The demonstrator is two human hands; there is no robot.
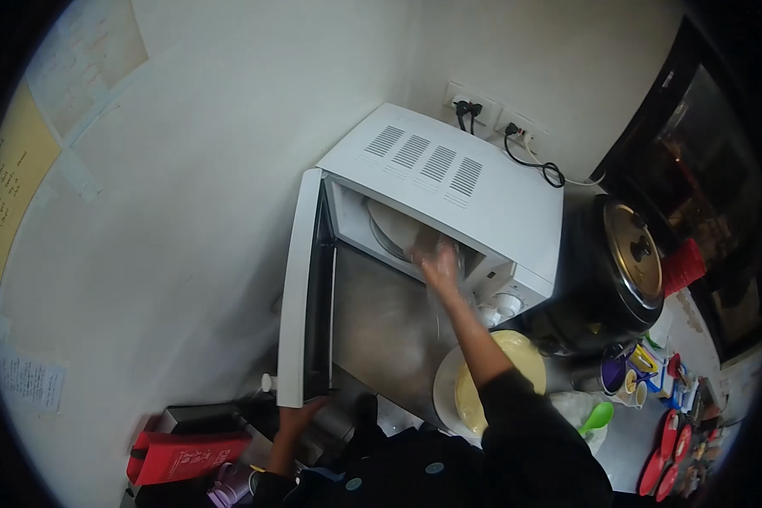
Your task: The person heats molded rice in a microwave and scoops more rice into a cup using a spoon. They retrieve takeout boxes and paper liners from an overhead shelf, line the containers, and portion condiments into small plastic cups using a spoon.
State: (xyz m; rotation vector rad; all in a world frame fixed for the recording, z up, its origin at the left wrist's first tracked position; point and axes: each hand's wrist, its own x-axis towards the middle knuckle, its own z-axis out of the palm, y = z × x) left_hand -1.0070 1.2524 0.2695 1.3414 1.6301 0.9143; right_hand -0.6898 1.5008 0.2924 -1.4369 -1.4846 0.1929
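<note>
A white microwave oven (449, 182) stands against the wall with its door (300, 288) swung wide. My right hand (436, 262), in a clear plastic glove, reaches inside and is somewhat blurred. Its fingers close on the near edge of a pale, round, flat thing (395, 224), which lies over the turntable (385, 241); whether it is a plate or food I cannot tell. At the door's lower end, my left hand (299, 416) grips the edge, its fingers partly hidden. Below my right forearm, a yellow round thing (510, 351) rests on a white plate (445, 394).
Right of the microwave stands a black pot warmer (601, 288) with a metal lid (635, 254). A green spoon (599, 417), a purple cup (613, 372) and red dishes (667, 453) crowd the right counter. Plugs and cords (516, 140) hang behind. A red box (186, 457) sits lower left.
</note>
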